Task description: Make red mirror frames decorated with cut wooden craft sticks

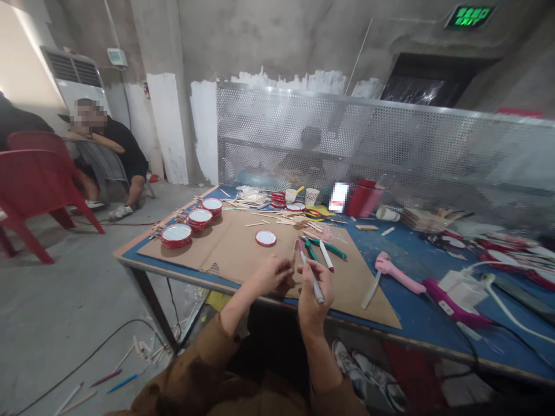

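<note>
While I watched through the head camera, the right hand had its fingers closed round a pale marker, its pinkish end pointing away over the cardboard; the left hand sat just beside it with curled fingers, and I could not tell whether they pinched anything; both forearms crossed the front edge of the blue table; ahead of the left hand a red-rimmed disc lay by itself, brown cardboard showing around it; three red-rimmed drums stood in a row by the left edge, well apart from the hands; the tightest room I saw was just beyond the right hand, where green-handled pliers and a white marker lay together; rightward, a pale strip lay near the cardboard's slanting edge, a pink tool past it.
</note>
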A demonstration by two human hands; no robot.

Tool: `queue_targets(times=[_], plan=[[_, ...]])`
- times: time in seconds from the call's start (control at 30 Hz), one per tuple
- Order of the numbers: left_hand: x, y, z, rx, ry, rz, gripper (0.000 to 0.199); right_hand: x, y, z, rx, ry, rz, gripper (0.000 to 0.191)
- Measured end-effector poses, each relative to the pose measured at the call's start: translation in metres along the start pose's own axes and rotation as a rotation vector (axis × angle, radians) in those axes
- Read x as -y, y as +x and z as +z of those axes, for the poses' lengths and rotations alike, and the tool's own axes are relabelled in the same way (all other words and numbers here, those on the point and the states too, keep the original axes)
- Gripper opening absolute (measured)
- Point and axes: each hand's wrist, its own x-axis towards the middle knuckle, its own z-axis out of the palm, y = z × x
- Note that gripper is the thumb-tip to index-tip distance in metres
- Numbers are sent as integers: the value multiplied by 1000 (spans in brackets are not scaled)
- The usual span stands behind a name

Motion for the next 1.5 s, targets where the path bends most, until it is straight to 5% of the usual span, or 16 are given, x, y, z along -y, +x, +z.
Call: queue_targets(times=[0.2, 0.37, 0.57, 0.8, 0.97, 1.1, 1.3, 1.5], plan=[[3, 1, 1, -15, 9, 3, 19, -5, 0, 0, 86, 2, -15, 31], [2, 0, 1, -5, 4, -14, 16, -3, -1, 1, -119, 29, -53, 26], [7, 4, 7, -79, -3, -28, 13, -3, 5, -4, -11, 13, 9, 29], [7, 4, 7, -88, -164, -7, 10, 4, 55, -34, 206, -298, -139, 36], [5, 3, 5, -86, -106, -18, 15, 5, 96, -52, 197, -373, -184, 34], [2, 2, 3, -97, -66, -7, 17, -13, 125, -63, 211, -725, -314, 32], [1, 2, 1, -98, -52, 2, 21, -35, 164, -80, 530, -1476, -352, 49], [4, 3, 2, -151, -40, -17, 18, -37, 189, -87, 661, -1564, -355, 35]])
